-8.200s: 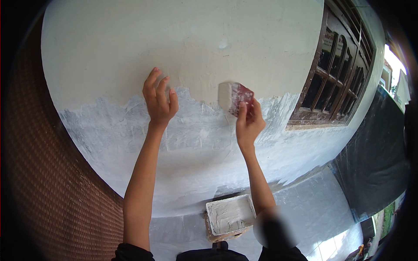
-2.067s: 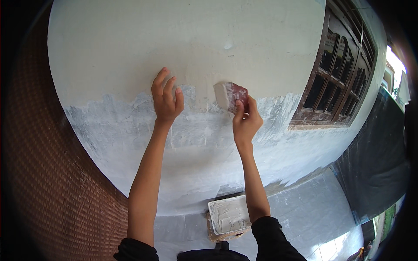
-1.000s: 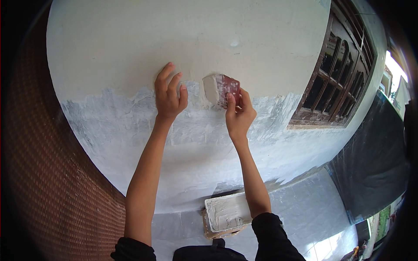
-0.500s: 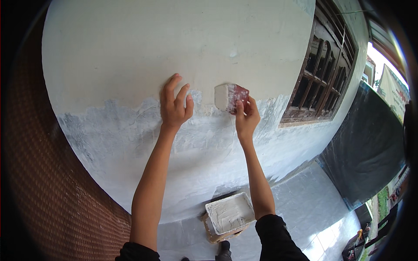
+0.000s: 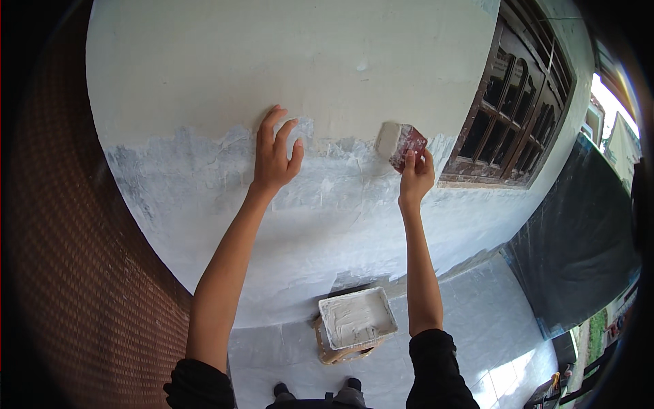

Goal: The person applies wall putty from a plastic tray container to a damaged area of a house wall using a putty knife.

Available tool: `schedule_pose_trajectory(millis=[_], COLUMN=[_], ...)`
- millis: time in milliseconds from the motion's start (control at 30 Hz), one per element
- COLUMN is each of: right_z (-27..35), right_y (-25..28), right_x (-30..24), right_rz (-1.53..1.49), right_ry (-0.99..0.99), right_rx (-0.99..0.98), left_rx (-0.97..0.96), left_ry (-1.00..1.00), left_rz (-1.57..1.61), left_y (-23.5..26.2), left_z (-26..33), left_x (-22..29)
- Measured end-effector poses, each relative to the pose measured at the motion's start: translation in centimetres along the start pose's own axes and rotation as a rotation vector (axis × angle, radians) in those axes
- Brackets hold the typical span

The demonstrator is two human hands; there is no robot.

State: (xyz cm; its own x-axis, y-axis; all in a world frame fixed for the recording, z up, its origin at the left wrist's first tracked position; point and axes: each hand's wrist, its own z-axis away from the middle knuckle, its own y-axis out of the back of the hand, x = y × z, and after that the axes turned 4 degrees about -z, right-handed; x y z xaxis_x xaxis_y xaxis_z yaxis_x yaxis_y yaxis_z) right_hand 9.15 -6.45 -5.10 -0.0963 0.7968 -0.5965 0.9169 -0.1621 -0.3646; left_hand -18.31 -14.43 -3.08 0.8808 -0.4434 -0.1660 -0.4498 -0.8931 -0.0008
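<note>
My right hand pinches a dark red putty scraper between thumb and fingers. Its left part is coated in off-white putty, and it lies close against the wall, left of the window. Over on the left, my left hand has its fingers spread, the tips at or near the wall, holding nothing. Below the hands runs a rough band of whitish putty with greyish patches; above it the wall is smooth cream. A rectangular tray of putty stands low between my forearms.
The tray rests on a small tan stool above grey floor tiles. A brown woven panel borders the wall on the left. To the right are a dark wooden window and a hanging black sheet.
My right hand has moved the scraper rightward along the wall, toward the window. My left hand stays spread at about the same spot. The view has shifted slightly.
</note>
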Motion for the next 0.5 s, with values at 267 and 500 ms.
schedule_pose_trajectory(millis=[267,500], right_z=[2.0,3.7], right_y=[6.6,16.0], right_x=[-5.7,-4.2], right_rz=[-0.189,-0.221], right_ry=[-0.125,-0.317], right_rx=[-0.219,-0.404], left_rx=[-0.104,-0.197], left_ry=[0.212,0.481], left_rz=[0.011,-0.032], left_y=[0.9,1.5], left_z=[2.8,10.8], left_x=[10.9,22.5])
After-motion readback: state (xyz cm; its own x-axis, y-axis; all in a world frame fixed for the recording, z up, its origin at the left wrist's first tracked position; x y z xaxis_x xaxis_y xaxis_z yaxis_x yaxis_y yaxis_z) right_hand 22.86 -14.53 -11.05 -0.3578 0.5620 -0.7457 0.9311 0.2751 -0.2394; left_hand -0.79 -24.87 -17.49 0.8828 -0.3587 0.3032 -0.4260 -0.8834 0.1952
